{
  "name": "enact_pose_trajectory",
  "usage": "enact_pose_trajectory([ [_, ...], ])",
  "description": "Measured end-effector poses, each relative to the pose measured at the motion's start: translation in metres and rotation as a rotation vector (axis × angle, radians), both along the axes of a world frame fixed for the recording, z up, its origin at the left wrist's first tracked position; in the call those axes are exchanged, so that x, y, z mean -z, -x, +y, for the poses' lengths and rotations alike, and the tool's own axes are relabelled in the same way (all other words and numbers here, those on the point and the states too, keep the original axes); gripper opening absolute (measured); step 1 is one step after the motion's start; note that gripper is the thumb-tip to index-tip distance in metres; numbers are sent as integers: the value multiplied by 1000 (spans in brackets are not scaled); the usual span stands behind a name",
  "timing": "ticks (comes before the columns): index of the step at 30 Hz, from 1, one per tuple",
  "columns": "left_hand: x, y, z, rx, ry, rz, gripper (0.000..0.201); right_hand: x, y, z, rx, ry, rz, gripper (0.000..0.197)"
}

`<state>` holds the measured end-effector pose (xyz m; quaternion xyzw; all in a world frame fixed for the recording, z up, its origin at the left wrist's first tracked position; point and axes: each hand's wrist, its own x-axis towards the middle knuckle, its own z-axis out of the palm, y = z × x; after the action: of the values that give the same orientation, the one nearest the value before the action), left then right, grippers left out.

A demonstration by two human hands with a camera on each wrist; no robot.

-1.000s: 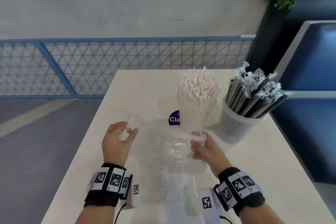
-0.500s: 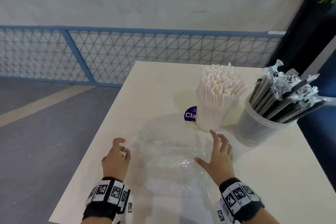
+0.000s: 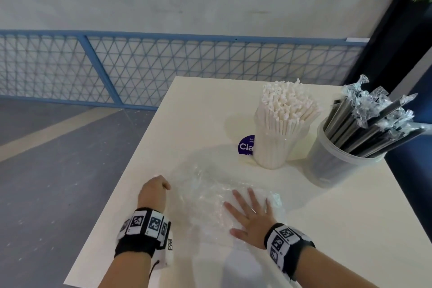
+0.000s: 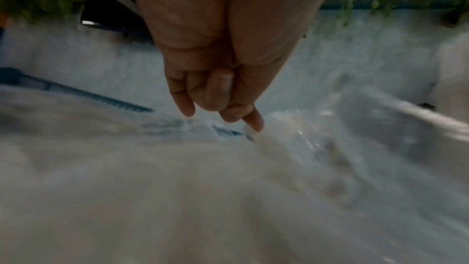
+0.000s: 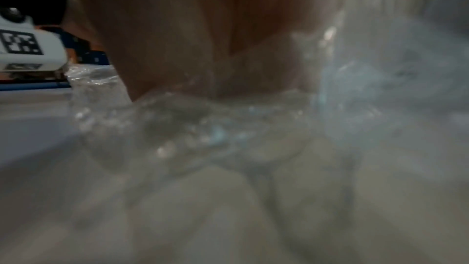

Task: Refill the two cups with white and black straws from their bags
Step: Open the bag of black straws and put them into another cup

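A clear cup packed with white straws [image 3: 281,124] stands at the back of the table, and to its right is a clear cup of wrapped black straws [image 3: 350,147]. An empty clear plastic bag [image 3: 205,196] lies flat and crumpled on the table in front of them. My right hand [image 3: 251,211] rests flat on the bag's right half with its fingers spread. My left hand [image 3: 155,190] sits at the bag's left edge with curled fingers. In the blurred left wrist view its fingertips [image 4: 253,123] seem to pinch the plastic bag [image 4: 291,138].
The cream table [image 3: 327,229] has its left edge just beside my left hand. A purple round sticker [image 3: 245,146] lies behind the white-straw cup. A blue mesh fence [image 3: 163,65] and grey floor are beyond; a dark planter [image 3: 397,30] stands at the right.
The bag went from held up to lying flat on the table. My right hand let go of it and spread out on top; my left hand dropped to the bag's left edge.
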<state>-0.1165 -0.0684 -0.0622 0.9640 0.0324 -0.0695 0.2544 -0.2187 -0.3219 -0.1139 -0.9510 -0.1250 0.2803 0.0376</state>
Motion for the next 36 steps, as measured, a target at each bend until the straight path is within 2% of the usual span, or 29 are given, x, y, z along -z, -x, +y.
enact_pose_trajectory([
  [1, -6, -4, 0, -15, -35, -18, 27, -5, -3, 0, 30, 3, 35, 86],
  [3, -20, -10, -12, 57, -95, -169, 23, -11, -11, -2, 83, 16, 73, 95],
  [5, -30, -9, -38, 262, -115, -343, 23, -14, -19, -1, 127, 36, 102, 83],
  [6, -32, -3, -55, 397, -132, -345, 29, -14, -22, 1, 145, 48, 112, 74],
  [9, -19, 19, -101, 701, -263, 3, 56, -16, -31, 10, 192, 77, 109, 70],
  [11, -5, 19, -118, 770, -342, 145, 64, -19, -35, 15, 192, 104, 118, 71],
  [14, 13, 2, -121, 751, -391, 296, 65, -23, -36, 16, 183, 89, 146, 80],
  [16, 21, -10, -116, 745, -386, 402, 78, -23, -36, 14, 175, 54, 144, 99],
  [17, 24, -15, -113, 746, -371, 432, 87, -22, -36, 13, 175, 42, 139, 102],
  [22, 33, -31, -104, 699, -315, 479, 120, -15, -35, 2, 174, -13, 137, 105],
  [26, 41, -36, -91, 587, -336, 445, 141, -13, -27, -15, 167, -28, 114, 105],
  [29, 44, -39, -79, 494, -338, 433, 146, -16, -19, -25, 229, -33, 108, 103],
  [36, 38, -38, -75, 468, -356, 430, 148, -17, -4, -44, 436, -24, 138, 114],
])
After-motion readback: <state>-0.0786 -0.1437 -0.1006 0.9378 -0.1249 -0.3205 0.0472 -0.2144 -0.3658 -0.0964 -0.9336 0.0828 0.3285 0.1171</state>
